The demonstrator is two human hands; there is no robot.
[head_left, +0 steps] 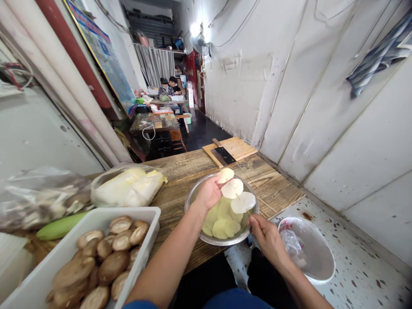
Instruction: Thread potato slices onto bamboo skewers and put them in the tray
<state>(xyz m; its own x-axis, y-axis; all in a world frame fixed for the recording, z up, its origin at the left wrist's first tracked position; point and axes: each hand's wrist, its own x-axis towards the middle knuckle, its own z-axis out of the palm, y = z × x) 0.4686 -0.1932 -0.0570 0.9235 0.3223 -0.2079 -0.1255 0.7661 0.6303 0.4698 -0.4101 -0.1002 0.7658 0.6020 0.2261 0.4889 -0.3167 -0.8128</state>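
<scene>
Your right hand (265, 234) is pinched closed on the near end of a thin stick (248, 211), just by the right side of the metal bowl (193, 195). Your left hand (209, 193), over the far left part of the bowl, has its fingers curled on the far slice (225, 175); whether they also grip the stick, I can't tell. Two more slices (232, 189) sit spaced along the stick above the bowl, and loose slices (222, 225) lie inside it.

The slices look thin, so a twist or a push too near an edge could split one and drop it. The stick's tip is hidden behind your left fingers; should it break through suddenly, it could prick them. If the slices are wet, your hold could slip.

The bowl seems to sit close to the near edge of the surface (174, 171), so a heavy forearm on its rim could tip it toward you. Anything slipping off to the right of the bowl might land in the bin (325, 262) below. The loose sticks (267, 204) right of the bowl could roll if brushed, and the cleaver (224, 155) beyond it could nick you on a careless reach.
</scene>
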